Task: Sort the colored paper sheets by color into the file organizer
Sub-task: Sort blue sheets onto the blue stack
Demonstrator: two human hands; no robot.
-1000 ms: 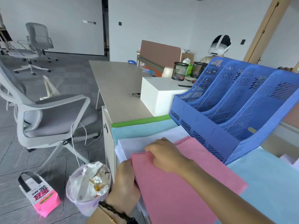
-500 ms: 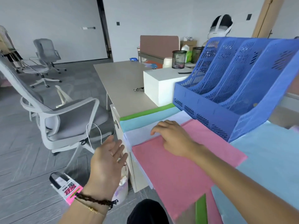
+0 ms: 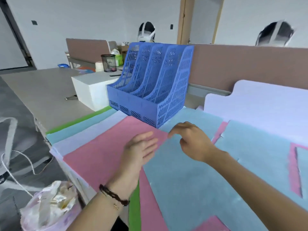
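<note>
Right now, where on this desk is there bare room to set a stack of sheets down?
The bare desktop left of the white box, beyond the green sheet, is free. Everything in front of the blue file organizer is crowded with pink sheets and light blue sheets, where both hands hover.

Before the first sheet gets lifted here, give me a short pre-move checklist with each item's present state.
1. Blue file organizer upright on the desk: ok.
2. Organizer slots free of paper: ok for what shows, no sheets visible; the slot floors are hidden.
3. Left hand free: ok, open, palm up above the pink sheet.
4. Right hand gripping a sheet: cannot tell, its fingers curl at the corner of the light blue sheet.
5. Colors separated: not ok, pink, blue, green and white sheets overlap.
</note>
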